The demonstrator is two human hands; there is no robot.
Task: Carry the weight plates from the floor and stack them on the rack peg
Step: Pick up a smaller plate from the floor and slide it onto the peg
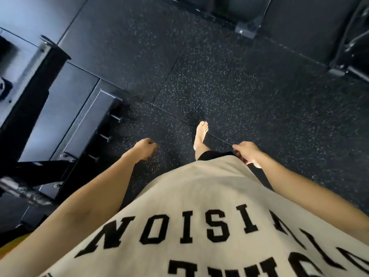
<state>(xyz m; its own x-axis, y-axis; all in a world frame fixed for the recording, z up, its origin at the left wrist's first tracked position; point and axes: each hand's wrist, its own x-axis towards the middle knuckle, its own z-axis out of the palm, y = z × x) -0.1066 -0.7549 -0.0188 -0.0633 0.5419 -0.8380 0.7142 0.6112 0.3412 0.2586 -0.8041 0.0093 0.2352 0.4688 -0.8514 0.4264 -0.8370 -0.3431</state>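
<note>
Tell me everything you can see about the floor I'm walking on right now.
The floor is covered in large square mats, black with fine pale speckles, which look like rubber. Thin straight seams run between the mats. A bare foot stands on it near a seam, and black metal gym frames rest on it at the left, at the top and at the right edge. No weight plates show on the part in view. Both hands hang above it and neither touches it.

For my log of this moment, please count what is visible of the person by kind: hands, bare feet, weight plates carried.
Hands: 2, the left hand and the right hand
Bare feet: 1
Weight plates carried: 0
Total: 3
</note>
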